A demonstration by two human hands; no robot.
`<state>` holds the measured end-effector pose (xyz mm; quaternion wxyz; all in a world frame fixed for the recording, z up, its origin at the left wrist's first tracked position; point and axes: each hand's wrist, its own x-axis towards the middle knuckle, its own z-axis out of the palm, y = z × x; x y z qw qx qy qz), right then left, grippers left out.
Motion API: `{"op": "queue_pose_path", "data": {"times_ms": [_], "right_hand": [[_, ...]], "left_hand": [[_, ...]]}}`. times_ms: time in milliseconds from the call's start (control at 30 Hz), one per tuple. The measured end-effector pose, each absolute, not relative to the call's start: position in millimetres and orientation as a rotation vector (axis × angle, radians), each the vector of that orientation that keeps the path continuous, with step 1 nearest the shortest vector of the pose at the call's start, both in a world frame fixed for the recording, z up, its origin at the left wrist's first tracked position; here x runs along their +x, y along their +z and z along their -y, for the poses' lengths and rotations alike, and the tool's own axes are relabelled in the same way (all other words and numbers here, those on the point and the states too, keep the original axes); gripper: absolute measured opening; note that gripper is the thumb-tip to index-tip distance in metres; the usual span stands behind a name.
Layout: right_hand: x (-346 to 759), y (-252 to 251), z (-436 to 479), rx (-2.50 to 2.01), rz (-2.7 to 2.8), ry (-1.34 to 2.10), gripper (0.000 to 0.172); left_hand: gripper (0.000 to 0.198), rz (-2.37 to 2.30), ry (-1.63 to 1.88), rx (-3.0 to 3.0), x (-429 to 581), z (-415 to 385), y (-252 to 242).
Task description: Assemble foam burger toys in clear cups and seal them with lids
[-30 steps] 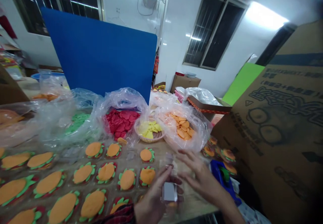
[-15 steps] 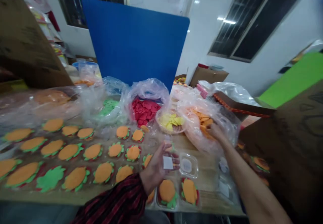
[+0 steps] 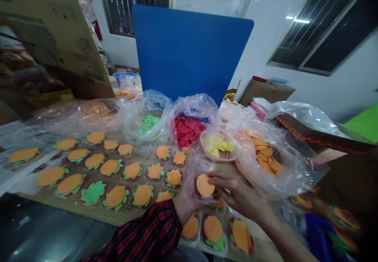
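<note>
My left hand [image 3: 188, 197] is closed around the side of a small clear plastic box, mostly hidden behind what lies over it. An orange round foam bun piece [image 3: 205, 185] is pinched between the fingers of my right hand [image 3: 236, 188], right over that box. To the right, a clear bag of orange pieces [image 3: 267, 157] lies open. Beyond my hands stand a basket of yellow pieces [image 3: 220, 146], a bag of red pieces [image 3: 186, 130] and a bag of green pieces [image 3: 148, 123]. Toy burgers in clear boxes, such as one burger [image 3: 213, 230], sit just below my hands.
Rows of toy burgers [image 3: 110, 167] cover the table to the left; one box shows a green leaf piece [image 3: 93, 192] on top. A blue board [image 3: 191, 53] stands behind the bags. Cardboard boxes rise at the left [image 3: 73, 49] and right. A blue container [image 3: 317, 234] is at lower right.
My right hand has come out of the bag of orange pieces with one bun piece and brought it to the box in my left hand. The view has shifted left.
</note>
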<state>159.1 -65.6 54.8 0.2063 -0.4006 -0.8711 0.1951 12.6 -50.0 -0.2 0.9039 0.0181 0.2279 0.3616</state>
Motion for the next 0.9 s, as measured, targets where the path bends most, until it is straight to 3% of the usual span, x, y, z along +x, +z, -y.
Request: {"op": "queue_pose_path", "data": {"times_ms": [133, 200, 333, 433, 567, 767, 900], "right_hand": [[156, 57, 42, -0.987, 2.551, 0.797, 0.029], [162, 52, 15, -1.132, 2.471, 0.842, 0.029], [175, 23, -50, -1.924, 2.246, 0.406, 0.028], [181, 0, -88, -2.092, 2.219, 0.315, 0.027], [186, -8, -102, -2.113, 2.256, 0.255, 0.024], [188, 23, -66, -1.979, 2.245, 0.099, 0.022], [160, 50, -26, -1.517, 2.185, 0.452, 0.018]], "left_hand": [[0.056, -0.477, 0.809, 0.153, -9, 49, 5], [0.054, -0.585, 0.872, 0.201, -20, 49, 9], [0.050, -0.751, 0.949, 0.210, -36, 50, 15], [0.049, -0.761, 0.946, 0.211, -42, 49, 18], [0.049, -0.737, 0.949, 0.201, -46, 44, 20], [0.046, -0.723, 1.007, 0.170, -51, 31, 3], [0.049, -0.678, 1.047, 0.195, -49, 27, -8]]}}
